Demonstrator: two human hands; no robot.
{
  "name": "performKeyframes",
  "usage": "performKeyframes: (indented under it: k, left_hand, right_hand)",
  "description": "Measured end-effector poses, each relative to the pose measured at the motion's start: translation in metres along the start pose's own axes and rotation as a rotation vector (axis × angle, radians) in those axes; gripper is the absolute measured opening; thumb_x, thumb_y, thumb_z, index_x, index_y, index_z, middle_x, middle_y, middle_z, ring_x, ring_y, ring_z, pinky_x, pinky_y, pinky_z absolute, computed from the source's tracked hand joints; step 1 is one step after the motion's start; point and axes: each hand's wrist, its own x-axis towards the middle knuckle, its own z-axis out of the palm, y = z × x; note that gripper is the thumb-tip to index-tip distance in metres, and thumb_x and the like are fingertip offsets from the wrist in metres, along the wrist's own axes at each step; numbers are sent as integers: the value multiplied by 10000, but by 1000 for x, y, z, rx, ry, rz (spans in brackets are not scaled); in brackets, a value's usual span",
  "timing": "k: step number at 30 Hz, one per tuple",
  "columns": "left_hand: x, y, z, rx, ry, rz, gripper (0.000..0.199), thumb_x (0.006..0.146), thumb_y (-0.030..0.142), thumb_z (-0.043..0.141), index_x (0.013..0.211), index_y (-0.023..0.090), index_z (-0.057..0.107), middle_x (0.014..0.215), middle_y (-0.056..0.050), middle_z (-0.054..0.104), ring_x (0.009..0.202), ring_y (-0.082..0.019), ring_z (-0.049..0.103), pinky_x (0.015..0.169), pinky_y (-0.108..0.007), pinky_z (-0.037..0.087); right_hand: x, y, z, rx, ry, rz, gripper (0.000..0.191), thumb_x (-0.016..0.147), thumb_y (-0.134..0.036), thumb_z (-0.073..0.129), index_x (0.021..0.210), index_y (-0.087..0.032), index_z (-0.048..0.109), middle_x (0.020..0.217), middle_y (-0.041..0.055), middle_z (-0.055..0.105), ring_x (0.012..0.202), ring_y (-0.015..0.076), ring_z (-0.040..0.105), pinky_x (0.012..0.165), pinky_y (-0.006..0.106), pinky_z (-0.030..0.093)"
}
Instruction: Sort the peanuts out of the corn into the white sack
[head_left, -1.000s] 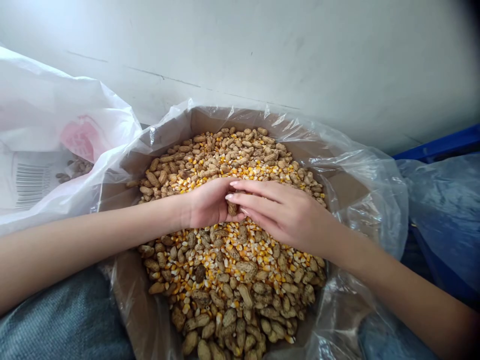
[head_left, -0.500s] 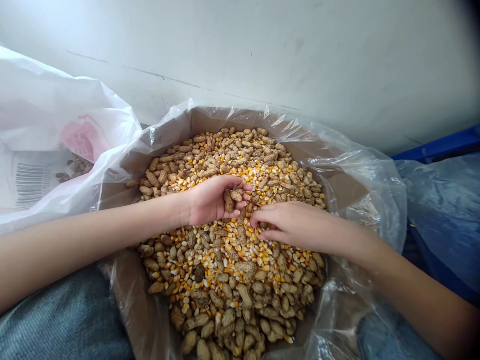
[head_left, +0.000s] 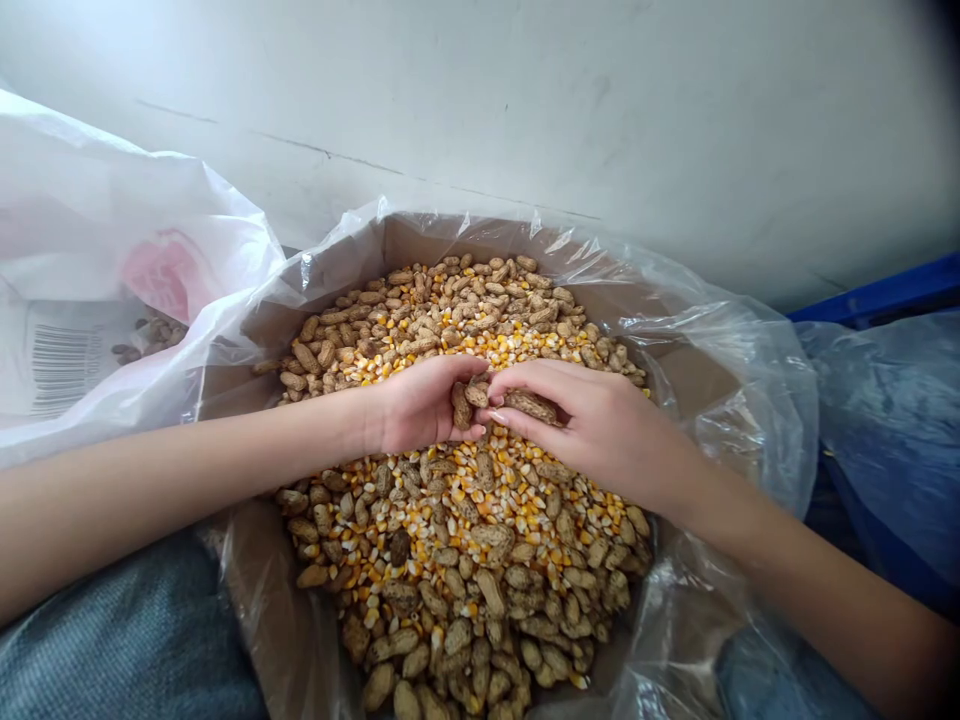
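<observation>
My left hand [head_left: 420, 405], palm up with fingers curled, holds a few unshelled peanuts [head_left: 463, 405] over the middle of the heap. Against its fingertips reaches my right hand [head_left: 592, 420], thumb and fingers bent around a peanut [head_left: 531, 404]. The fingertips of both hands meet, and whether the right ones also touch the left hand's peanuts I cannot tell. Beneath them lies a mixed heap of unshelled peanuts and yellow-white corn kernels [head_left: 517, 510]. It sits in a cardboard box [head_left: 420, 238] lined with clear plastic [head_left: 757, 370].
At the left is a white plastic bag [head_left: 97, 190] with a pink print and a barcode, some peanuts [head_left: 154, 333] showing in it. A blue frame [head_left: 885, 290] and bluish plastic sheeting [head_left: 892, 410] are at the right. Behind the box rises a pale wall [head_left: 487, 110].
My right hand has risen from the heap and moved to my left hand's fingertips, now with a peanut in its fingers. My left hand has barely moved and keeps its peanuts.
</observation>
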Motion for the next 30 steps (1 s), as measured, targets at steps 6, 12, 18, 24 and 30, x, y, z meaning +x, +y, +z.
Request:
performKeyframes:
  k: [6, 12, 18, 24, 30]
  left_hand:
    - [1, -2, 1, -8, -26, 24, 156, 758, 155, 397, 699, 133, 540, 612, -5, 523, 508, -67, 507, 484, -183, 442]
    - [0, -3, 2, 28, -52, 13, 199, 779, 176, 369, 694, 125, 542, 665, -30, 544, 542, -69, 515, 488, -168, 438]
    - [0, -2, 2, 25, -35, -15, 209, 783, 194, 362, 687, 115, 531, 679, -40, 539, 554, -74, 512, 472, -161, 428]
    - [0, 1, 1, -3, -1, -35, 176, 771, 207, 384, 693, 118, 514, 625, -24, 514, 525, -73, 501, 463, -166, 421]
    - [0, 2, -1, -32, -16, 39, 167, 768, 226, 387, 740, 130, 521, 615, -21, 511, 500, -74, 485, 447, -168, 410]
  right_hand:
    - [3, -1, 3, 65, 49, -1, 288, 756, -182, 463, 1037, -242, 483, 1024, 10, 542, 877, 145, 518, 731, 260, 427]
    - [2, -4, 3, 137, 54, -81, 300, 761, -122, 421, 1029, -239, 484, 1024, 17, 514, 848, 125, 514, 752, 261, 426]
    - [1, -3, -3, 118, 151, -100, 194, 782, -203, 423, 945, -220, 526, 950, 27, 547, 789, 128, 517, 724, 267, 416]
    - [1, 1, -9, 52, 35, 71, 159, 794, -245, 408, 795, -204, 562, 766, -5, 588, 629, 99, 511, 576, 217, 392]
    - [-2, 6, 1, -45, -205, 5, 173, 768, -301, 443, 882, -232, 555, 832, -8, 593, 730, 134, 538, 652, 259, 399]
